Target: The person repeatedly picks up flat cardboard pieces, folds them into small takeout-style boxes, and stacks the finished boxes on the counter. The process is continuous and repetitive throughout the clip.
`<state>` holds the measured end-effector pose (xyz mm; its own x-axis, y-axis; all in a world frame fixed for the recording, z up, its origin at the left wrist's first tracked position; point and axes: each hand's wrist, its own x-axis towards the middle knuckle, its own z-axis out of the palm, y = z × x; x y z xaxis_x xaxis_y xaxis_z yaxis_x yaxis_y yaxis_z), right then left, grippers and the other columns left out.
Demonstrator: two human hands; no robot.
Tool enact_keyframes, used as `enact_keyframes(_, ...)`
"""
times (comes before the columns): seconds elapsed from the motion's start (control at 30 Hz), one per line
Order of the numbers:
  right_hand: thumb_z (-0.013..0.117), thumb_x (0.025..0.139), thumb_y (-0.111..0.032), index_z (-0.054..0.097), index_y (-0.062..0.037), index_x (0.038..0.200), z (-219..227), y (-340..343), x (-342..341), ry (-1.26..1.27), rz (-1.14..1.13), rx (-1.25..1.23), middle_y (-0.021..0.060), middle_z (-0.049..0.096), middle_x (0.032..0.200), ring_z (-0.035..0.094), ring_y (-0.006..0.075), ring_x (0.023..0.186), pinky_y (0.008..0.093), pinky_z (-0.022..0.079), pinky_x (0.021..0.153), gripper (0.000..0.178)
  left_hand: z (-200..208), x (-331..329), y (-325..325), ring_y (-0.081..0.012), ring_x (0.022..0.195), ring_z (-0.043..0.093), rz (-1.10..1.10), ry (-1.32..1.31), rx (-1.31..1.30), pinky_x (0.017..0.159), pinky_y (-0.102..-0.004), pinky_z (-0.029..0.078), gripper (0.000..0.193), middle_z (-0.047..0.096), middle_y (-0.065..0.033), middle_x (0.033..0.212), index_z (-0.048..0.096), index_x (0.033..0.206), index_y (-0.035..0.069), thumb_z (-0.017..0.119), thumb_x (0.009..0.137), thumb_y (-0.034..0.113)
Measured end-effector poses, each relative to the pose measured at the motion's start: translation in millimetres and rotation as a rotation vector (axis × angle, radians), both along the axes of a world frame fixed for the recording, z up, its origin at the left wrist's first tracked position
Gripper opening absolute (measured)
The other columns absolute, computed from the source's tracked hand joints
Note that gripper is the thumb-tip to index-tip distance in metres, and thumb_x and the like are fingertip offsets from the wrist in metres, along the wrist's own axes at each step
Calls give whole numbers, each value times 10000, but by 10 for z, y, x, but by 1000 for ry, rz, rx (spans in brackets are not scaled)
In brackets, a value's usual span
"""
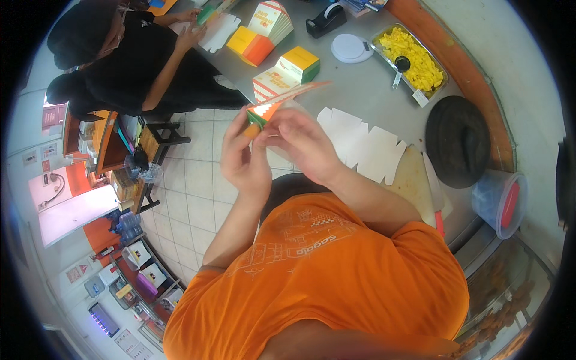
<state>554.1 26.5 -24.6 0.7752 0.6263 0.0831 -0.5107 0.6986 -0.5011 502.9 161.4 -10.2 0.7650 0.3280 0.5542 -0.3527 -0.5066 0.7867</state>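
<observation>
In front of my chest, both my hands are on a partly folded cardboard food box (265, 113), printed orange and green with a patterned flap standing out to the right. My left hand (243, 159) grips its left end, fingers behind and thumb in front. My right hand (305, 143) is bent round its right side; the fingertips there are partly hidden. Just beyond, a folded box (277, 79) with a yellow and green end rests on the metal table. Flat white box blanks (360, 144) lie right of my right hand.
A stack of folded boxes (264, 36), a tape dispenser (326, 21), a round white scale (351, 48) and a metal tray (442, 80) of yellow food with a ladle stand farther back. A knife (433, 189) lies on a cutting board (411, 186). A co-worker (132, 54) handles a box at left.
</observation>
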Motion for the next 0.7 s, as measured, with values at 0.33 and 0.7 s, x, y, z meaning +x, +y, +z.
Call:
enact_keyframes(0.33, 502, 1120, -243, 553, -42, 1389, -122, 6, -144, 124, 76, 14, 54, 599, 1332, 557, 133, 1246, 375, 433, 1115, 339, -63, -139, 51, -413, 1190, 715, 54, 42, 450, 990, -425, 585, 239, 654, -294, 1381, 744, 1120, -70, 737, 881, -85)
enact_keyframes(0.7, 585, 1079, -221, 638, -17, 1312, -173, -166, -86, -331, -26, -433, 113, 681, 1271, 632, 195, 1155, 356, 480, 1037, 314, -42, -135, 152, -146, 1038, 650, -165, 356, -327, 994, -290, 492, 298, 718, -87, 1165, 648, 1304, -22, 683, 1023, 70)
